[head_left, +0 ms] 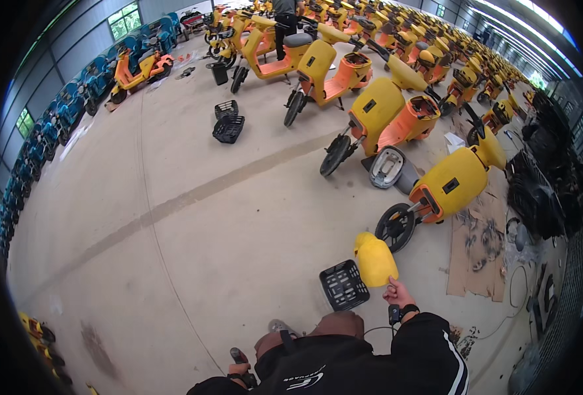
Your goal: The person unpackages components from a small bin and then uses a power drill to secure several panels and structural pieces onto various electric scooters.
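My right hand (pixel 395 292) grips the lower edge of a curved yellow plastic panel (pixel 375 260), held out in front of me. Beside the panel is a black plastic basket (pixel 344 284). Behind it is the front wheel (pixel 395 225) of a yellow scooter (pixel 450 181). My left hand (pixel 237 370), low at the bottom edge, is closed round a dark hand tool (pixel 239 355), partly hidden by my sleeve.
Yellow scooters (pixel 370 118) stand in rows to the right, blue ones (pixel 54 118) along the left wall. A person (pixel 285 23) stands among them. Two baskets (pixel 229 128), a seat (pixel 389 168), stained cardboard (pixel 476 263), cables (pixel 518 286) and black parts (pixel 541 178) lie about.
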A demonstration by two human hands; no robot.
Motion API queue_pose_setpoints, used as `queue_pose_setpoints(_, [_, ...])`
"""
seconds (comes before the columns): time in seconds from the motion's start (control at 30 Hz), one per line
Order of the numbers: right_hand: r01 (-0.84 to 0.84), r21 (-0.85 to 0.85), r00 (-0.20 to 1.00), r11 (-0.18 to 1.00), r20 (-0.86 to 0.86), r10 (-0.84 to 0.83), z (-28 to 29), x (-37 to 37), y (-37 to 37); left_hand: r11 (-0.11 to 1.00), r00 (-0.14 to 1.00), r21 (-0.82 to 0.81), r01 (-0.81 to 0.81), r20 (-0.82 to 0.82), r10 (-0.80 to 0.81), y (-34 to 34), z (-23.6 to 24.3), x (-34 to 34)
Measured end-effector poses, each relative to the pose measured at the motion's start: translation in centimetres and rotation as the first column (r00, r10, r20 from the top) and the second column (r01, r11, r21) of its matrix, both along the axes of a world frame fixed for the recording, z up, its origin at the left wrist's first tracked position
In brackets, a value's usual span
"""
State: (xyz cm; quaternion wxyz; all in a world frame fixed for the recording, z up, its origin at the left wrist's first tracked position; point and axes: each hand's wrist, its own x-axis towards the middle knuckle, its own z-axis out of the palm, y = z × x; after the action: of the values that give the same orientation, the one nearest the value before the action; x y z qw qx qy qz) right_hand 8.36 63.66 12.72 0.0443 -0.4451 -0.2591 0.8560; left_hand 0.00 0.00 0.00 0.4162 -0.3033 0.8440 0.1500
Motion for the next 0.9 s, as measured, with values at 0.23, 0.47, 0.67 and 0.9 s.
queue_pose_setpoints(0.23, [0.003, -0.094, 0.995, 0.996, 0.096, 0.006, -1.3, -7.9, -5.7, 0.609, 0.685, 0.332, -0.72, 0.202, 0.7, -9.0, -3.5, -1.1])
queue_pose_setpoints(0.47, [-0.375, -0.067, 0.661, 0.925, 0.68, 0.318, -11.6, -15.0, -13.3, 0.844, 0.871, 0.223, -0.489, 0.187, 0.455, -9.5, -3.0, -8.4])
queue_pose_setpoints(0.67, [-0.86, -0.049, 0.279, 0.508, 0.789, 0.547, -16.3, -30.0, -15.4, 0.916, 0.941, 0.221, -0.334, 0.133, 0.311, -9.6, 0.0, -23.3])
queue_pose_setpoints(0.9, [-0.693, 0.288, -0.003, -0.661, 0.916, 0.402, -14.2, -65.0, -11.6, 0.915, 0.923, 0.191, -0.354, -0.089, 0.375, -9.3, 6.9, -43.1])
